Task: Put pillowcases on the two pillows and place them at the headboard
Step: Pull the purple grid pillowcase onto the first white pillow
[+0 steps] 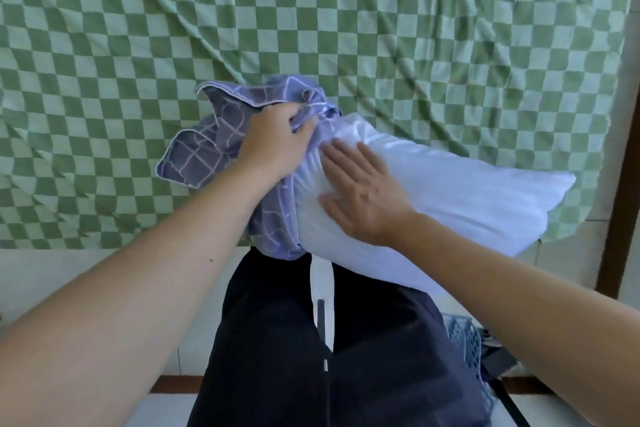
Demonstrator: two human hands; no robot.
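Pillow [450,198] lies across the middle of the frame, long axis running from centre-left down at the person's lap out to the right edge, far corner pointing right and slightly up. Its near, left end sits inside the bunched mouth of the pillowcase [207,149]; the rest, most of its length, is bare and white. Left hand [277,139] clenches a gathered fistful of the case at that left end, fingers curled into the cloth, just left of and above the pillow's covered tip. Right hand [363,191] lies flat and unclenched on the pillow's top face, fingers straight and pointing left toward the case mouth, just beside the gathered hem. So the uncovered pillow extends rightward, away from the left grip; my reading is that the case must be drawn along that axis to the right while the flat hand feeds the filling leftward. Right hand is nearer the bare body, left nearer the case opening. Pillowcase is lilac-grey with a pale line-grid, crumpled, a loose flap fanning to centre-left. Pillow looks soft, plump, lightly creased. Green-checked bedsheet [138,28] fills the upper frame behind. No second pillow or headboard visible.
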